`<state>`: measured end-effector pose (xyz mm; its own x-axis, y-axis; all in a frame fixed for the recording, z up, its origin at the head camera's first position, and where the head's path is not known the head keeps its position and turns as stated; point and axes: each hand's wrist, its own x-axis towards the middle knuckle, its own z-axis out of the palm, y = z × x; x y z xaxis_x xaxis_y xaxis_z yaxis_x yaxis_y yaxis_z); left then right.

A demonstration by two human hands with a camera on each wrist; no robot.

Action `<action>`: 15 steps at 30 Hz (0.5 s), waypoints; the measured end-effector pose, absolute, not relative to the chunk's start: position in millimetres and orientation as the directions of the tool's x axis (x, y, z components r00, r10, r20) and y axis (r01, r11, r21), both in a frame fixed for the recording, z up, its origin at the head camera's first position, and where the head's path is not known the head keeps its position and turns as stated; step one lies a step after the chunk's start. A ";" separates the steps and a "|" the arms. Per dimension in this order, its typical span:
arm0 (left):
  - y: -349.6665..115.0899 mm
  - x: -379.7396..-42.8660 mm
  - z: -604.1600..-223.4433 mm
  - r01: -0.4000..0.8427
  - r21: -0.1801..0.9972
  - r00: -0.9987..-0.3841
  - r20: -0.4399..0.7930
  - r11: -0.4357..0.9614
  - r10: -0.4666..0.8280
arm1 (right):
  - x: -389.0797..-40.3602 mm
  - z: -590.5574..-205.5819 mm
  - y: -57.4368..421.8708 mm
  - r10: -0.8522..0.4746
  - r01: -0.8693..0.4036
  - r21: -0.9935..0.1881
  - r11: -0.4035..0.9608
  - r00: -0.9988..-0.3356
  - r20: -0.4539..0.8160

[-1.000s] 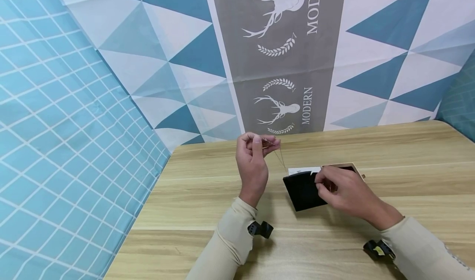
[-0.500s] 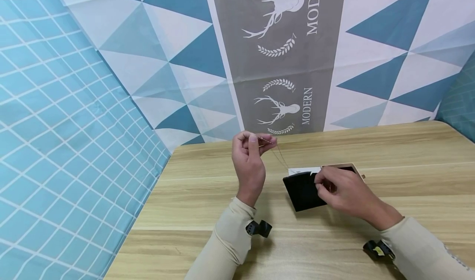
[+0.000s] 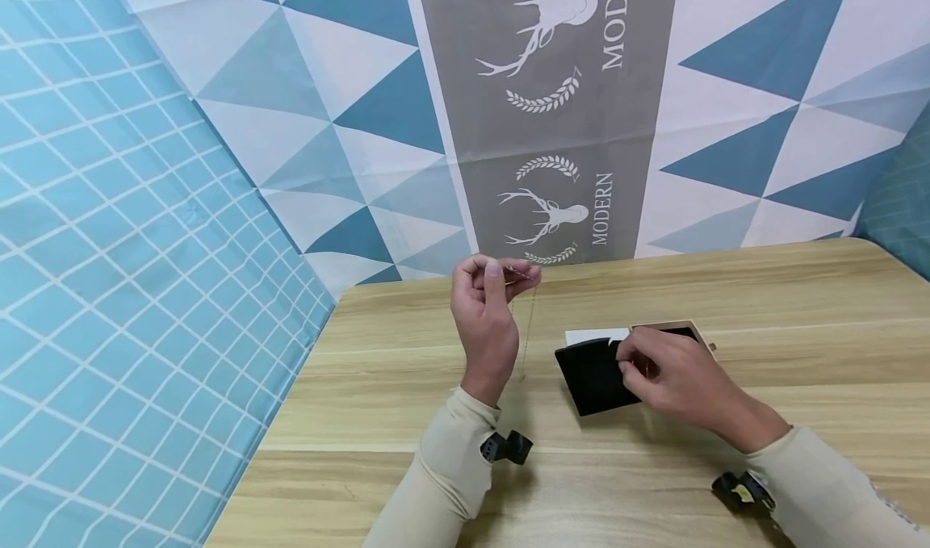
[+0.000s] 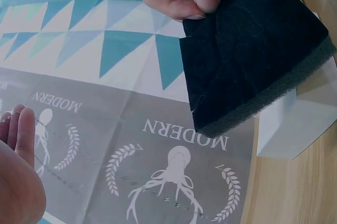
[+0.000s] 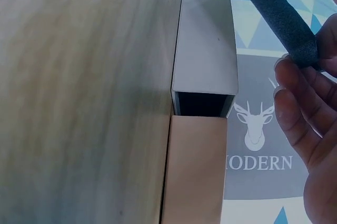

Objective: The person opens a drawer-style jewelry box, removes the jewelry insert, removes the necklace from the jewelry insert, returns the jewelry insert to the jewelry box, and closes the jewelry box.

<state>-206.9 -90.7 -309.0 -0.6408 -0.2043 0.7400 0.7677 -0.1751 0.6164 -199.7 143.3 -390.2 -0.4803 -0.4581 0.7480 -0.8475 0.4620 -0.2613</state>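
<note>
My left hand (image 3: 485, 314) is raised over the table and pinches a thin chain necklace (image 3: 529, 322), which hangs straight down beside the wrist. In the left wrist view, part of the chain drapes across the fingers (image 4: 26, 129). To the right, my right hand (image 3: 679, 378) grips a black foam insert (image 3: 592, 378) by its right edge, holding it tilted. One velvety face with small slits (image 4: 247, 50) shows in the left wrist view, and its grey foam edge appears in the right wrist view. Chain and insert are apart.
Behind the insert lie a white box sleeve (image 5: 205, 40), open at one end, and a tan box tray (image 5: 195, 166) end to end with it. A small tab sticks out from the tray's right side. A patterned cloth wall (image 3: 552, 128) rises behind the wooden table (image 3: 378, 386).
The necklace, which slanted towards the insert's upper left corner, has swung left and now hangs vertically. My left hand has shifted slightly left and up. My right hand and the insert stay in place.
</note>
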 end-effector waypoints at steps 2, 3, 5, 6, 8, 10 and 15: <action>-90.7 -207.2 -308.5 0.767 0.617 -0.642 0.738 -0.176 -0.207 | -199.5 -390.8 144.0 -0.455 -0.847 -0.265 0.461 -0.482 0.749; -90.9 -207.5 -308.5 0.766 0.617 -0.643 0.737 -0.178 -0.209 | -199.6 -391.0 144.3 -0.454 -0.846 -0.266 0.461 -0.483 0.749; -91.5 -208.2 -308.8 0.766 0.618 -0.643 0.736 -0.176 -0.213 | -199.9 -391.1 144.9 -0.455 -0.846 -0.263 0.464 -0.482 0.748; -91.8 -208.5 -309.1 0.766 0.619 -0.642 0.736 -0.173 -0.213 | -200.0 -391.1 145.2 -0.455 -0.846 -0.263 0.465 -0.483 0.748; -92.5 -209.5 -310.4 0.766 0.621 -0.643 0.735 -0.167 -0.213 | -200.1 -391.2 145.4 -0.457 -0.846 -0.262 0.464 -0.482 0.748; -92.9 -210.5 -311.9 0.763 0.626 -0.647 0.733 -0.161 -0.213 | -199.8 -391.1 145.4 -0.456 -0.846 -0.264 0.463 -0.483 0.747; -93.2 -211.9 -313.7 0.756 0.634 -0.654 0.724 -0.160 -0.220 | -199.1 -390.6 144.9 -0.453 -0.846 -0.276 0.457 -0.488 0.746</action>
